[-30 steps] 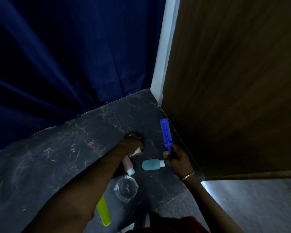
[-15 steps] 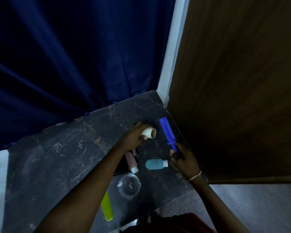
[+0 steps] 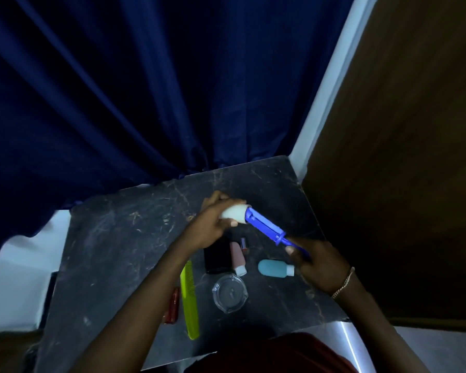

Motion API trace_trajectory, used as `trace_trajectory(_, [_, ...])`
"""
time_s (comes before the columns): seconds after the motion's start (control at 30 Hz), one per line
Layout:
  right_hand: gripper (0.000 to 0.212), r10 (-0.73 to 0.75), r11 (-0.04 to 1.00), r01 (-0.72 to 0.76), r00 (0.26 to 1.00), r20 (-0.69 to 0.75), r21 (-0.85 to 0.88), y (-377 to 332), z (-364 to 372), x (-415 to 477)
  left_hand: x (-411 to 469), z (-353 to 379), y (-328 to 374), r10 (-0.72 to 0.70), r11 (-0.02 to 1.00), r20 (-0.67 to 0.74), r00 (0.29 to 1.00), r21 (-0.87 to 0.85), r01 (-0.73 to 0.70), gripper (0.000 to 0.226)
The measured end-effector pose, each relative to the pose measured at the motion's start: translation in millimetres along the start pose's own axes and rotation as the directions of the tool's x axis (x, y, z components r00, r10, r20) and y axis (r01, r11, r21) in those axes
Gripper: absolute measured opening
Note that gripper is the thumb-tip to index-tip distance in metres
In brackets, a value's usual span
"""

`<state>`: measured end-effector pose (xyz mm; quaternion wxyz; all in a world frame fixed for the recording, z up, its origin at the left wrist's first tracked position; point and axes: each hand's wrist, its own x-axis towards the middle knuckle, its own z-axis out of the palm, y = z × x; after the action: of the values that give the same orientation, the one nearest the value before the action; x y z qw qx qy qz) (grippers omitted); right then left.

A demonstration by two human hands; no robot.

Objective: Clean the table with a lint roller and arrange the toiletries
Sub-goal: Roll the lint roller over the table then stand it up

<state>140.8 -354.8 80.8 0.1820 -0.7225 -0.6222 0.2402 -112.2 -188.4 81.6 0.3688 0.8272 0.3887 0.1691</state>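
Observation:
My left hand (image 3: 213, 222) grips a white lint roll (image 3: 236, 212) above the dark marble table (image 3: 119, 238). One end of the roll sits over the tip of the blue roller handle (image 3: 267, 227), whose thin grip end is held in my right hand (image 3: 318, 265). Both are lifted off the table. Below them lie a teal bottle (image 3: 273, 267), a pink tube (image 3: 237, 257), a small lipstick (image 3: 243, 243), a black flat case (image 3: 217, 255), a clear glass dish (image 3: 229, 292), a yellow-green comb (image 3: 190, 297) and a red tube (image 3: 172, 305).
A dark blue curtain (image 3: 145, 90) hangs behind the table. A brown wooden panel (image 3: 401, 157) stands along the table's right edge, with a white wall strip (image 3: 326, 90) in the corner. The toiletries crowd the near middle of the table.
My left hand picked up the white roll and brought it to the blue handle's tip. My right hand lifted the handle off the table and tilted it towards the roll.

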Motion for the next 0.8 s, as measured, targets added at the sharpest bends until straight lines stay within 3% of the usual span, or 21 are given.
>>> trace_trajectory(0.1, [0.031,-0.053,0.993,0.065,0.992,0.116,-0.102,-12,-11,14,-7,-8,3,0.056,0.981,0.053,0.997,0.184,-0.065,0.061])
trace_trajectory(0.27, [0.03,-0.098,0.975,0.119,0.988,0.12,-0.186,-44,-8,34,-14,2,28,0.125,0.964,0.124,0.984,0.218,-0.15,0.062])
trace_trajectory(0.5, [0.033,-0.066,0.98,0.096,0.984,0.168,-0.176,-54,-3,44,-20,-1,31,0.086,0.969,0.084,0.993,0.223,-0.103,0.061])
trace_trajectory(0.63, [0.019,-0.042,0.997,0.049,0.993,0.106,-0.063,-52,16,43,-22,-3,30,0.097,0.973,0.048,0.994,0.207,-0.104,0.061])
trace_trajectory(0.8, [0.025,0.096,0.945,-0.136,0.985,0.144,0.299,-48,40,51,-16,-3,18,0.035,0.966,0.062,0.997,0.255,-0.049,0.081])
